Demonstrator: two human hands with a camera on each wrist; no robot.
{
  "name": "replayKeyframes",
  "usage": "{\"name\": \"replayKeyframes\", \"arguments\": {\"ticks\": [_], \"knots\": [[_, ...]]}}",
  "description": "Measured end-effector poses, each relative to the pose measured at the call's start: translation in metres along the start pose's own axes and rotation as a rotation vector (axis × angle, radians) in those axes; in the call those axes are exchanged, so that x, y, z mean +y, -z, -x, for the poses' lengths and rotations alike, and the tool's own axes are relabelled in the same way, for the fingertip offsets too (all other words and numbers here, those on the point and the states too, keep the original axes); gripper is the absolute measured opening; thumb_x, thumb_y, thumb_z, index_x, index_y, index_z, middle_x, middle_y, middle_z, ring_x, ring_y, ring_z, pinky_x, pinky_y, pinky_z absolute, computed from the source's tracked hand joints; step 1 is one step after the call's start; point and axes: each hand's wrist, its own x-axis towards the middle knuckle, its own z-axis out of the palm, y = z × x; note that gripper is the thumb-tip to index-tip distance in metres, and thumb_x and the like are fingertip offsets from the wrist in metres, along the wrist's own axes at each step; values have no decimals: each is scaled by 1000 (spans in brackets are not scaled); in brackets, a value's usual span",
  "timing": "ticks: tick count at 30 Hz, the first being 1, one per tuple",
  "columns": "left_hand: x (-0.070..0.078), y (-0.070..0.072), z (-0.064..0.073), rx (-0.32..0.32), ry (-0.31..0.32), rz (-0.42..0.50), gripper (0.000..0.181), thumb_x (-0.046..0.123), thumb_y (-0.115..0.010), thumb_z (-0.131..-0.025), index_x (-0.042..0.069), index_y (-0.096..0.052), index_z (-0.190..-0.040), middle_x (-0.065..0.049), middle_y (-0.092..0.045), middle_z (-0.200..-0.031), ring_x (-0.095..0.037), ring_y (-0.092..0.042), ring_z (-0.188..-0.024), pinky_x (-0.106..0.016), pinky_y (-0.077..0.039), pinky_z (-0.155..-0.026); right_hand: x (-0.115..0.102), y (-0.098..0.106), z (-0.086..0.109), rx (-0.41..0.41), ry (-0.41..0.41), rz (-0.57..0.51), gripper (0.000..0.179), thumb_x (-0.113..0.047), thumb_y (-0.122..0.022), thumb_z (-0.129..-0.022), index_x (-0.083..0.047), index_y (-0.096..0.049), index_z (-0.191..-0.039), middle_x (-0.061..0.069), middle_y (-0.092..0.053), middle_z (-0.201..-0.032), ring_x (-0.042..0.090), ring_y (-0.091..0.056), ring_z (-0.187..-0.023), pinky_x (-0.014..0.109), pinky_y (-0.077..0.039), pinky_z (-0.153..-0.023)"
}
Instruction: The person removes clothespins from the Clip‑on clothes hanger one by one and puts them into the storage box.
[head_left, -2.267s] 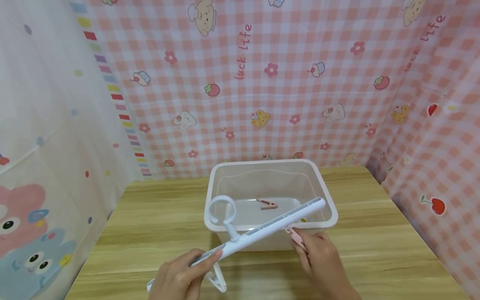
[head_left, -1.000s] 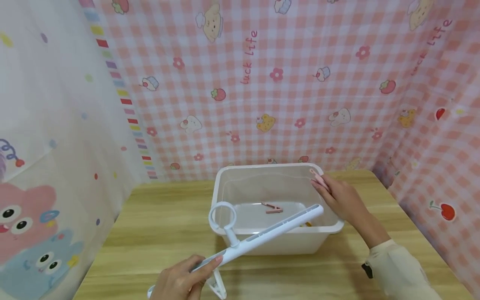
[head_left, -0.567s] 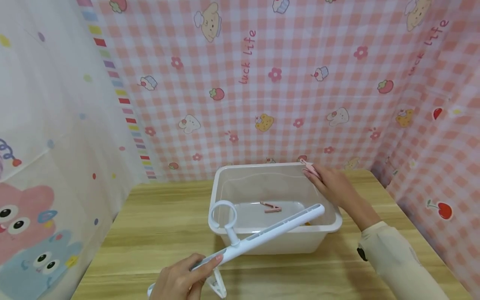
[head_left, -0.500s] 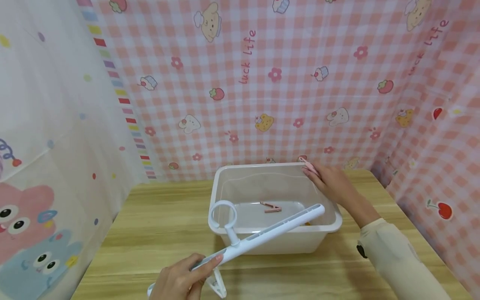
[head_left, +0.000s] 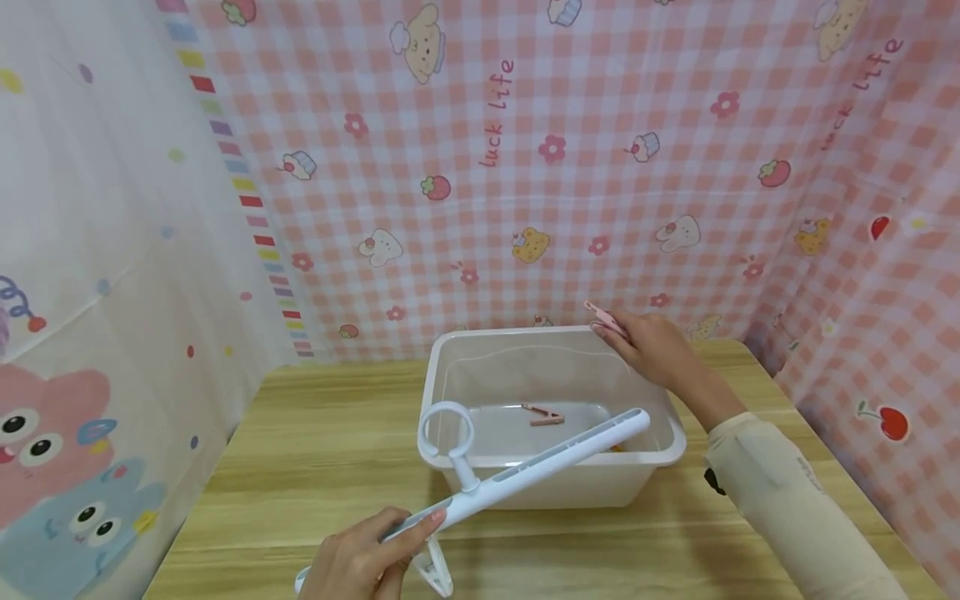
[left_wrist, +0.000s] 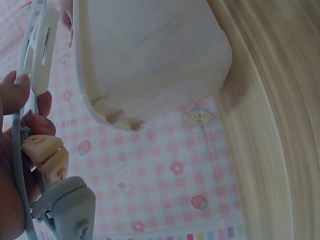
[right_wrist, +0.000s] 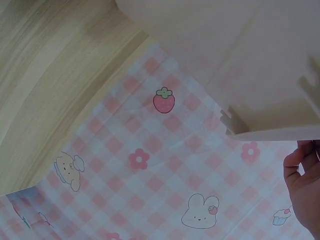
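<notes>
My left hand (head_left: 367,552) grips a white bar-shaped clip hanger (head_left: 525,468) with a ring hook (head_left: 447,429), slanting across the front of a bin. From the bar hangs a white clip (head_left: 435,569); in the left wrist view a beige clip (left_wrist: 50,154) and a grey clip (left_wrist: 70,210) also sit along it, beside my fingers. At the bin's far right rim, my right hand (head_left: 651,346) pinches a pink clip (head_left: 606,319), which points up and left. In the right wrist view that hand (right_wrist: 306,187) is cut off by the frame edge and the clip is hidden.
The whitish plastic bin (head_left: 551,485) stands on the wooden table (head_left: 330,442). Inside lie a dusty-pink clip (head_left: 543,415) and a small yellow thing (head_left: 617,448), partly hidden by the bar. A pink checked curtain (head_left: 480,208) hangs behind the bin.
My right hand carried the pink clip from the bin's front up to its far right side, then leftward along the far rim. The left hand and hanger stay nearly still.
</notes>
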Motion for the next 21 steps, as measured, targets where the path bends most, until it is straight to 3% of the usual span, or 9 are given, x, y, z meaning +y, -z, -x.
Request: {"name": "replayKeyframes", "arguments": {"ticks": [3, 6, 10, 16, 19, 21], "knots": [[0, -2, 0, 11, -3, -5, 38, 26, -40, -109, 21, -73, -126, 4, -65, -84, 6, -34, -59, -4, -26, -51, 0, 0, 1, 7, 5, -3, 18, -25, -63, -101, -8, -62, -97, 3, -51, -63, 18, -46, -56, 30, -37, -56], [1, -1, -1, 12, 5, -15, 46, 32, -31, -111, 21, -73, -125, 5, -65, -84, 6, -34, -59, -4, -26, -51, 0, 0, 1, 17, 15, -8, 17, -24, -64, -100, -8, -63, -96, 3, -51, -63, 18, -46, -56, 29, -37, -56], [3, -1, -2, 3, 23, -21, 47, 34, -30, -111, 23, -74, -125, 6, -66, -85, 6, -36, -59, -4, -27, -52, -1, 1, 2, 17, 10, -18, 16, -23, -64, -100, -7, -64, -97, 3, -51, -64, 17, -46, -58, 29, -37, -57], [2, -2, -2, 7, 18, -6, 46, 33, -31, -111, 22, -73, -126, 5, -67, -86, 5, -38, -59, -5, -28, -52, -1, 0, 3, 33, 32, -37, 22, -22, -67, -98, -5, -70, -112, 4, -58, -66, 16, -48, -59, 29, -39, -58], [1, -2, -1, 18, 10, -1, 46, 31, -31, -111, 21, -74, -125, 4, -67, -86, 4, -39, -59, -5, -29, -51, 0, -2, 3, 29, 43, -62, 26, -23, -67, -98, -4, -71, -116, 11, -71, -82, 23, -61, -66, 36, -51, -64], [1, -2, -1, 19, 13, 0, 44, 29, -33, -111, 21, -74, -125, 5, -67, -86, 3, -41, -59, -6, -30, -51, 0, -2, 4, 19, 39, -77, 31, -25, -66, -99, -4, -70, -121, 16, -76, -102, 32, -71, -85, 45, -58, -78]]}}
